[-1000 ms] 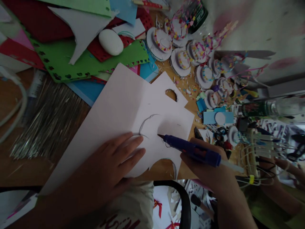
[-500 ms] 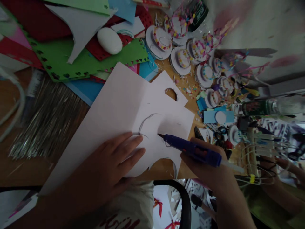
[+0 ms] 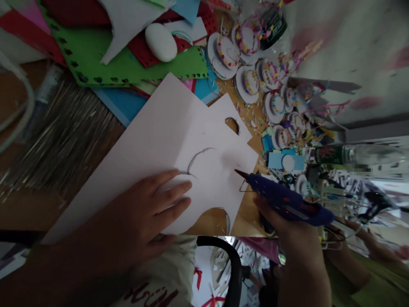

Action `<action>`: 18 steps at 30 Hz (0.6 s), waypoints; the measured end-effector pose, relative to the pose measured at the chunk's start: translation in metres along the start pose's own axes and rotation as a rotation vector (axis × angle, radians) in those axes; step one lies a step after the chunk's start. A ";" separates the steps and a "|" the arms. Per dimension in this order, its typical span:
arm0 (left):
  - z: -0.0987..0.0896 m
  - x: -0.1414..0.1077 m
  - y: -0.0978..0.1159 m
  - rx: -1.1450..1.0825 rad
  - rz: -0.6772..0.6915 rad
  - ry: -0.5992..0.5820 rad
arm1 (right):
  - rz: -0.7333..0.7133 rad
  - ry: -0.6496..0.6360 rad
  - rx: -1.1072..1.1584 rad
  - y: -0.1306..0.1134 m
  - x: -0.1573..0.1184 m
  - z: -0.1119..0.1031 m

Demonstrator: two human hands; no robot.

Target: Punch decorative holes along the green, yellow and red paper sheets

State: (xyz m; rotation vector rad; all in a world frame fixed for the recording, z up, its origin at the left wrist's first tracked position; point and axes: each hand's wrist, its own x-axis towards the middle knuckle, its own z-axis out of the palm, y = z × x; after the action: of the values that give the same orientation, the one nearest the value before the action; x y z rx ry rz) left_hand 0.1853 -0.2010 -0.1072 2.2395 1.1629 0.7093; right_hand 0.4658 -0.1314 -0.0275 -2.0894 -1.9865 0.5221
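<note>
while the left hand (image 3: 151, 209) lay on the white sheet (image 3: 153, 128), fingers slightly spread, the right hand (image 3: 286, 226) held the blue glue gun (image 3: 281, 194) across the sheet's right edge, fingers wrapped around it, long axis slanting, nozzle (image 3: 243, 174) aimed over the sheet.

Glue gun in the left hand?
No, the right hand holds the blue glue gun; the left hand rests on the white paper.

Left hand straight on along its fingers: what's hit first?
Likely the nozzle of the blue glue gun in the right hand, across the white sheet. Depth is unclear, so the left hand might pass under or beside it.
</note>
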 end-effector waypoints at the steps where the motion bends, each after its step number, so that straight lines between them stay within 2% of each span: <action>1: 0.001 0.000 0.000 0.009 0.005 0.009 | 0.007 -0.010 0.018 -0.002 -0.001 0.001; 4: 0.003 0.000 0.000 0.045 0.019 0.013 | 0.027 -0.055 0.066 -0.012 -0.003 0.008; 9: 0.004 -0.001 -0.002 0.056 0.036 0.002 | -0.010 -0.108 -0.036 -0.024 0.000 0.018; 18: 0.003 -0.004 -0.001 0.036 0.026 0.009 | -0.064 -0.112 -0.103 -0.021 0.004 0.016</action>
State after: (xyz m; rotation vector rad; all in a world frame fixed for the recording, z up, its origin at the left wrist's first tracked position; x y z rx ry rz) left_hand 0.1843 -0.2040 -0.1108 2.2871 1.1609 0.7152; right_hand 0.4402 -0.1277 -0.0339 -2.0897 -2.1780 0.5470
